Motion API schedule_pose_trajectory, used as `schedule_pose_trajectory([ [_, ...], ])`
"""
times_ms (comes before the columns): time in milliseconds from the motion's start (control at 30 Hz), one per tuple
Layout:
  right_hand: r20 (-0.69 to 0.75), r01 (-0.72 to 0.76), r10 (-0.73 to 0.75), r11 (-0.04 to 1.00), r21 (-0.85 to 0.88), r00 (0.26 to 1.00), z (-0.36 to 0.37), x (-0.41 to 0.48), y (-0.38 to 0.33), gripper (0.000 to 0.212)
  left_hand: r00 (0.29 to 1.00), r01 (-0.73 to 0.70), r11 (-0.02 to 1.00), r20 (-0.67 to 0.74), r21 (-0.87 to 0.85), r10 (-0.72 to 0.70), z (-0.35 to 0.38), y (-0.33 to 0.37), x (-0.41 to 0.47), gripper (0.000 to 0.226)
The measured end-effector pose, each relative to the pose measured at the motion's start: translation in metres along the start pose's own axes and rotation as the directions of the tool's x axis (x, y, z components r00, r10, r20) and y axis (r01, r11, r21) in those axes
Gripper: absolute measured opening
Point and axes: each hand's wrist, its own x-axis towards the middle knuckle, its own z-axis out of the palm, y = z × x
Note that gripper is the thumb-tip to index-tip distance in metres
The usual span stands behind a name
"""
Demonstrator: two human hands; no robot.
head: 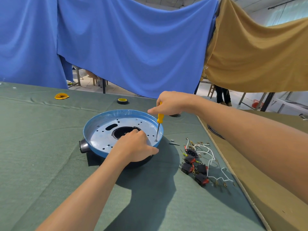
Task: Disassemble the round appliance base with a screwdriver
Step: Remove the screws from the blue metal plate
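Under left hand (135, 146), round base (101, 139) gripped at rim, right hand (171, 102) clamped on screwdriver (160, 118)

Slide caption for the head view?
Right hand holds yellow-handled screwdriver upright in the round blue appliance base; left hand grips its rim.

left hand (135, 146) curled, palm down; right hand (170, 102) fisted, higher.

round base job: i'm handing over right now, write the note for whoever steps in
Right hand holds the yellow screwdriver nearly upright, tip on a screw at the metal plate's right edge.
Left hand grips the round base's near rim, steadying it.
Done: switches and wires lie out on the cloth to its right.
Left: this screw, then likely the plate.
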Motion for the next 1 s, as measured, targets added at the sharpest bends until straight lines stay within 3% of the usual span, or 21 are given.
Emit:
schedule_pose_trajectory([
  [67, -0.05, 0.004, -0.004, 1.0, -0.01, 0.999, 0.0024, 0.001, 0.0007, 0.05, 1.0, 0.0, 1.0, -0.001, -0.002, 0.0, -0.0002, -0.0003, 0.0001, 0.047],
  [267, 0.043, 0.009, -0.014, 0.995, 0.098, 0.999, -0.001, -0.0018, 0.0013, 0.017, 1.0, 0.001, 1.0, 0.002, -0.003, -0.001, -0.0004, 0.0009, 0.0003, 0.047],
  [333, 0.047, -0.003, 0.001, 0.999, 0.041, 0.999, -0.0012, -0.0005, 0.0008, 0.029, 1.0, -0.001, 1.0, -0.001, -0.004, 0.001, -0.0004, 0.0007, 0.0002, 0.046],
  [433, -0.061, -0.023, 0.021, 0.999, -0.041, 0.998, 0.0021, 0.0004, 0.0013, 0.053, 1.0, 0.002, 1.0, 0.007, -0.009, -0.002, -0.0009, 0.0004, -0.0003, 0.044],
  [633, 0.022, -0.02, 0.019, 0.997, 0.068, 1.0, -0.0011, -0.0026, 0.0009, 0.017, 1.0, 0.003, 1.0, 0.014, -0.021, -0.003, -0.0005, -0.0006, 0.0003, 0.04],
  [833, -0.059, -0.064, 0.062, 0.998, -0.027, 0.996, 0.0028, 0.0026, 0.003, 0.045, 1.0, 0.007, 1.0, 0.012, -0.012, -0.006, -0.0007, 0.0001, 0.0001, 0.044],
  [1000, -0.001, -0.009, 0.009, 0.999, 0.052, 1.0, 0.0009, 0.0022, 0.0036, 0.011, 1.0, 0.005, 1.0, 0.01, -0.019, -0.005, -0.0013, 0.0003, -0.002, 0.047],
])
